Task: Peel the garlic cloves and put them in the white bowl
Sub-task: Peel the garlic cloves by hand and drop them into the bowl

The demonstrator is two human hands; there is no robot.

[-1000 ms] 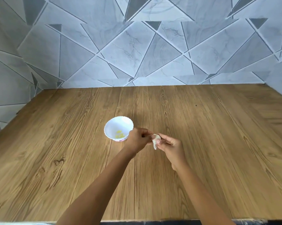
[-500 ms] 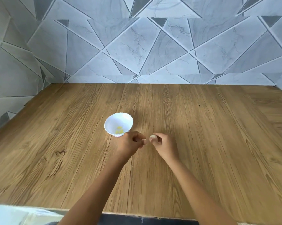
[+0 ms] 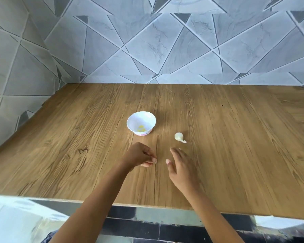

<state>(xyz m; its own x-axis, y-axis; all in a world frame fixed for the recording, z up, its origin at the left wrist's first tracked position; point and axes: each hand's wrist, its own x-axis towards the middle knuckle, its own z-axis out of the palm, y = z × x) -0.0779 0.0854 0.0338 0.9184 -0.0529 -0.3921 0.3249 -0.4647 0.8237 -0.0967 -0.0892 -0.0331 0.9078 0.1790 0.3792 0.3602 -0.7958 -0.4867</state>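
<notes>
A small white bowl (image 3: 141, 123) with a scalloped rim stands on the wooden table (image 3: 77, 137), with a few yellowish garlic bits in its bottom. To its right a pale garlic clove (image 3: 179, 137) with a loose tail of skin lies on the wood. My right hand (image 3: 180, 165) hovers just short of that clove, fingers spread and straight, holding nothing. My left hand (image 3: 140, 156) is below the bowl with fingers curled and thumb against a fingertip; nothing shows between them.
Grey tiled walls close off the table at the back and left. The table's front edge runs under my forearms, with dark floor tiles below it. Bare wood stretches to the right of the clove.
My right hand let go of the garlic clove, which now lies on the table. Both hands drew back toward me and apart, and the camera pulled back.
</notes>
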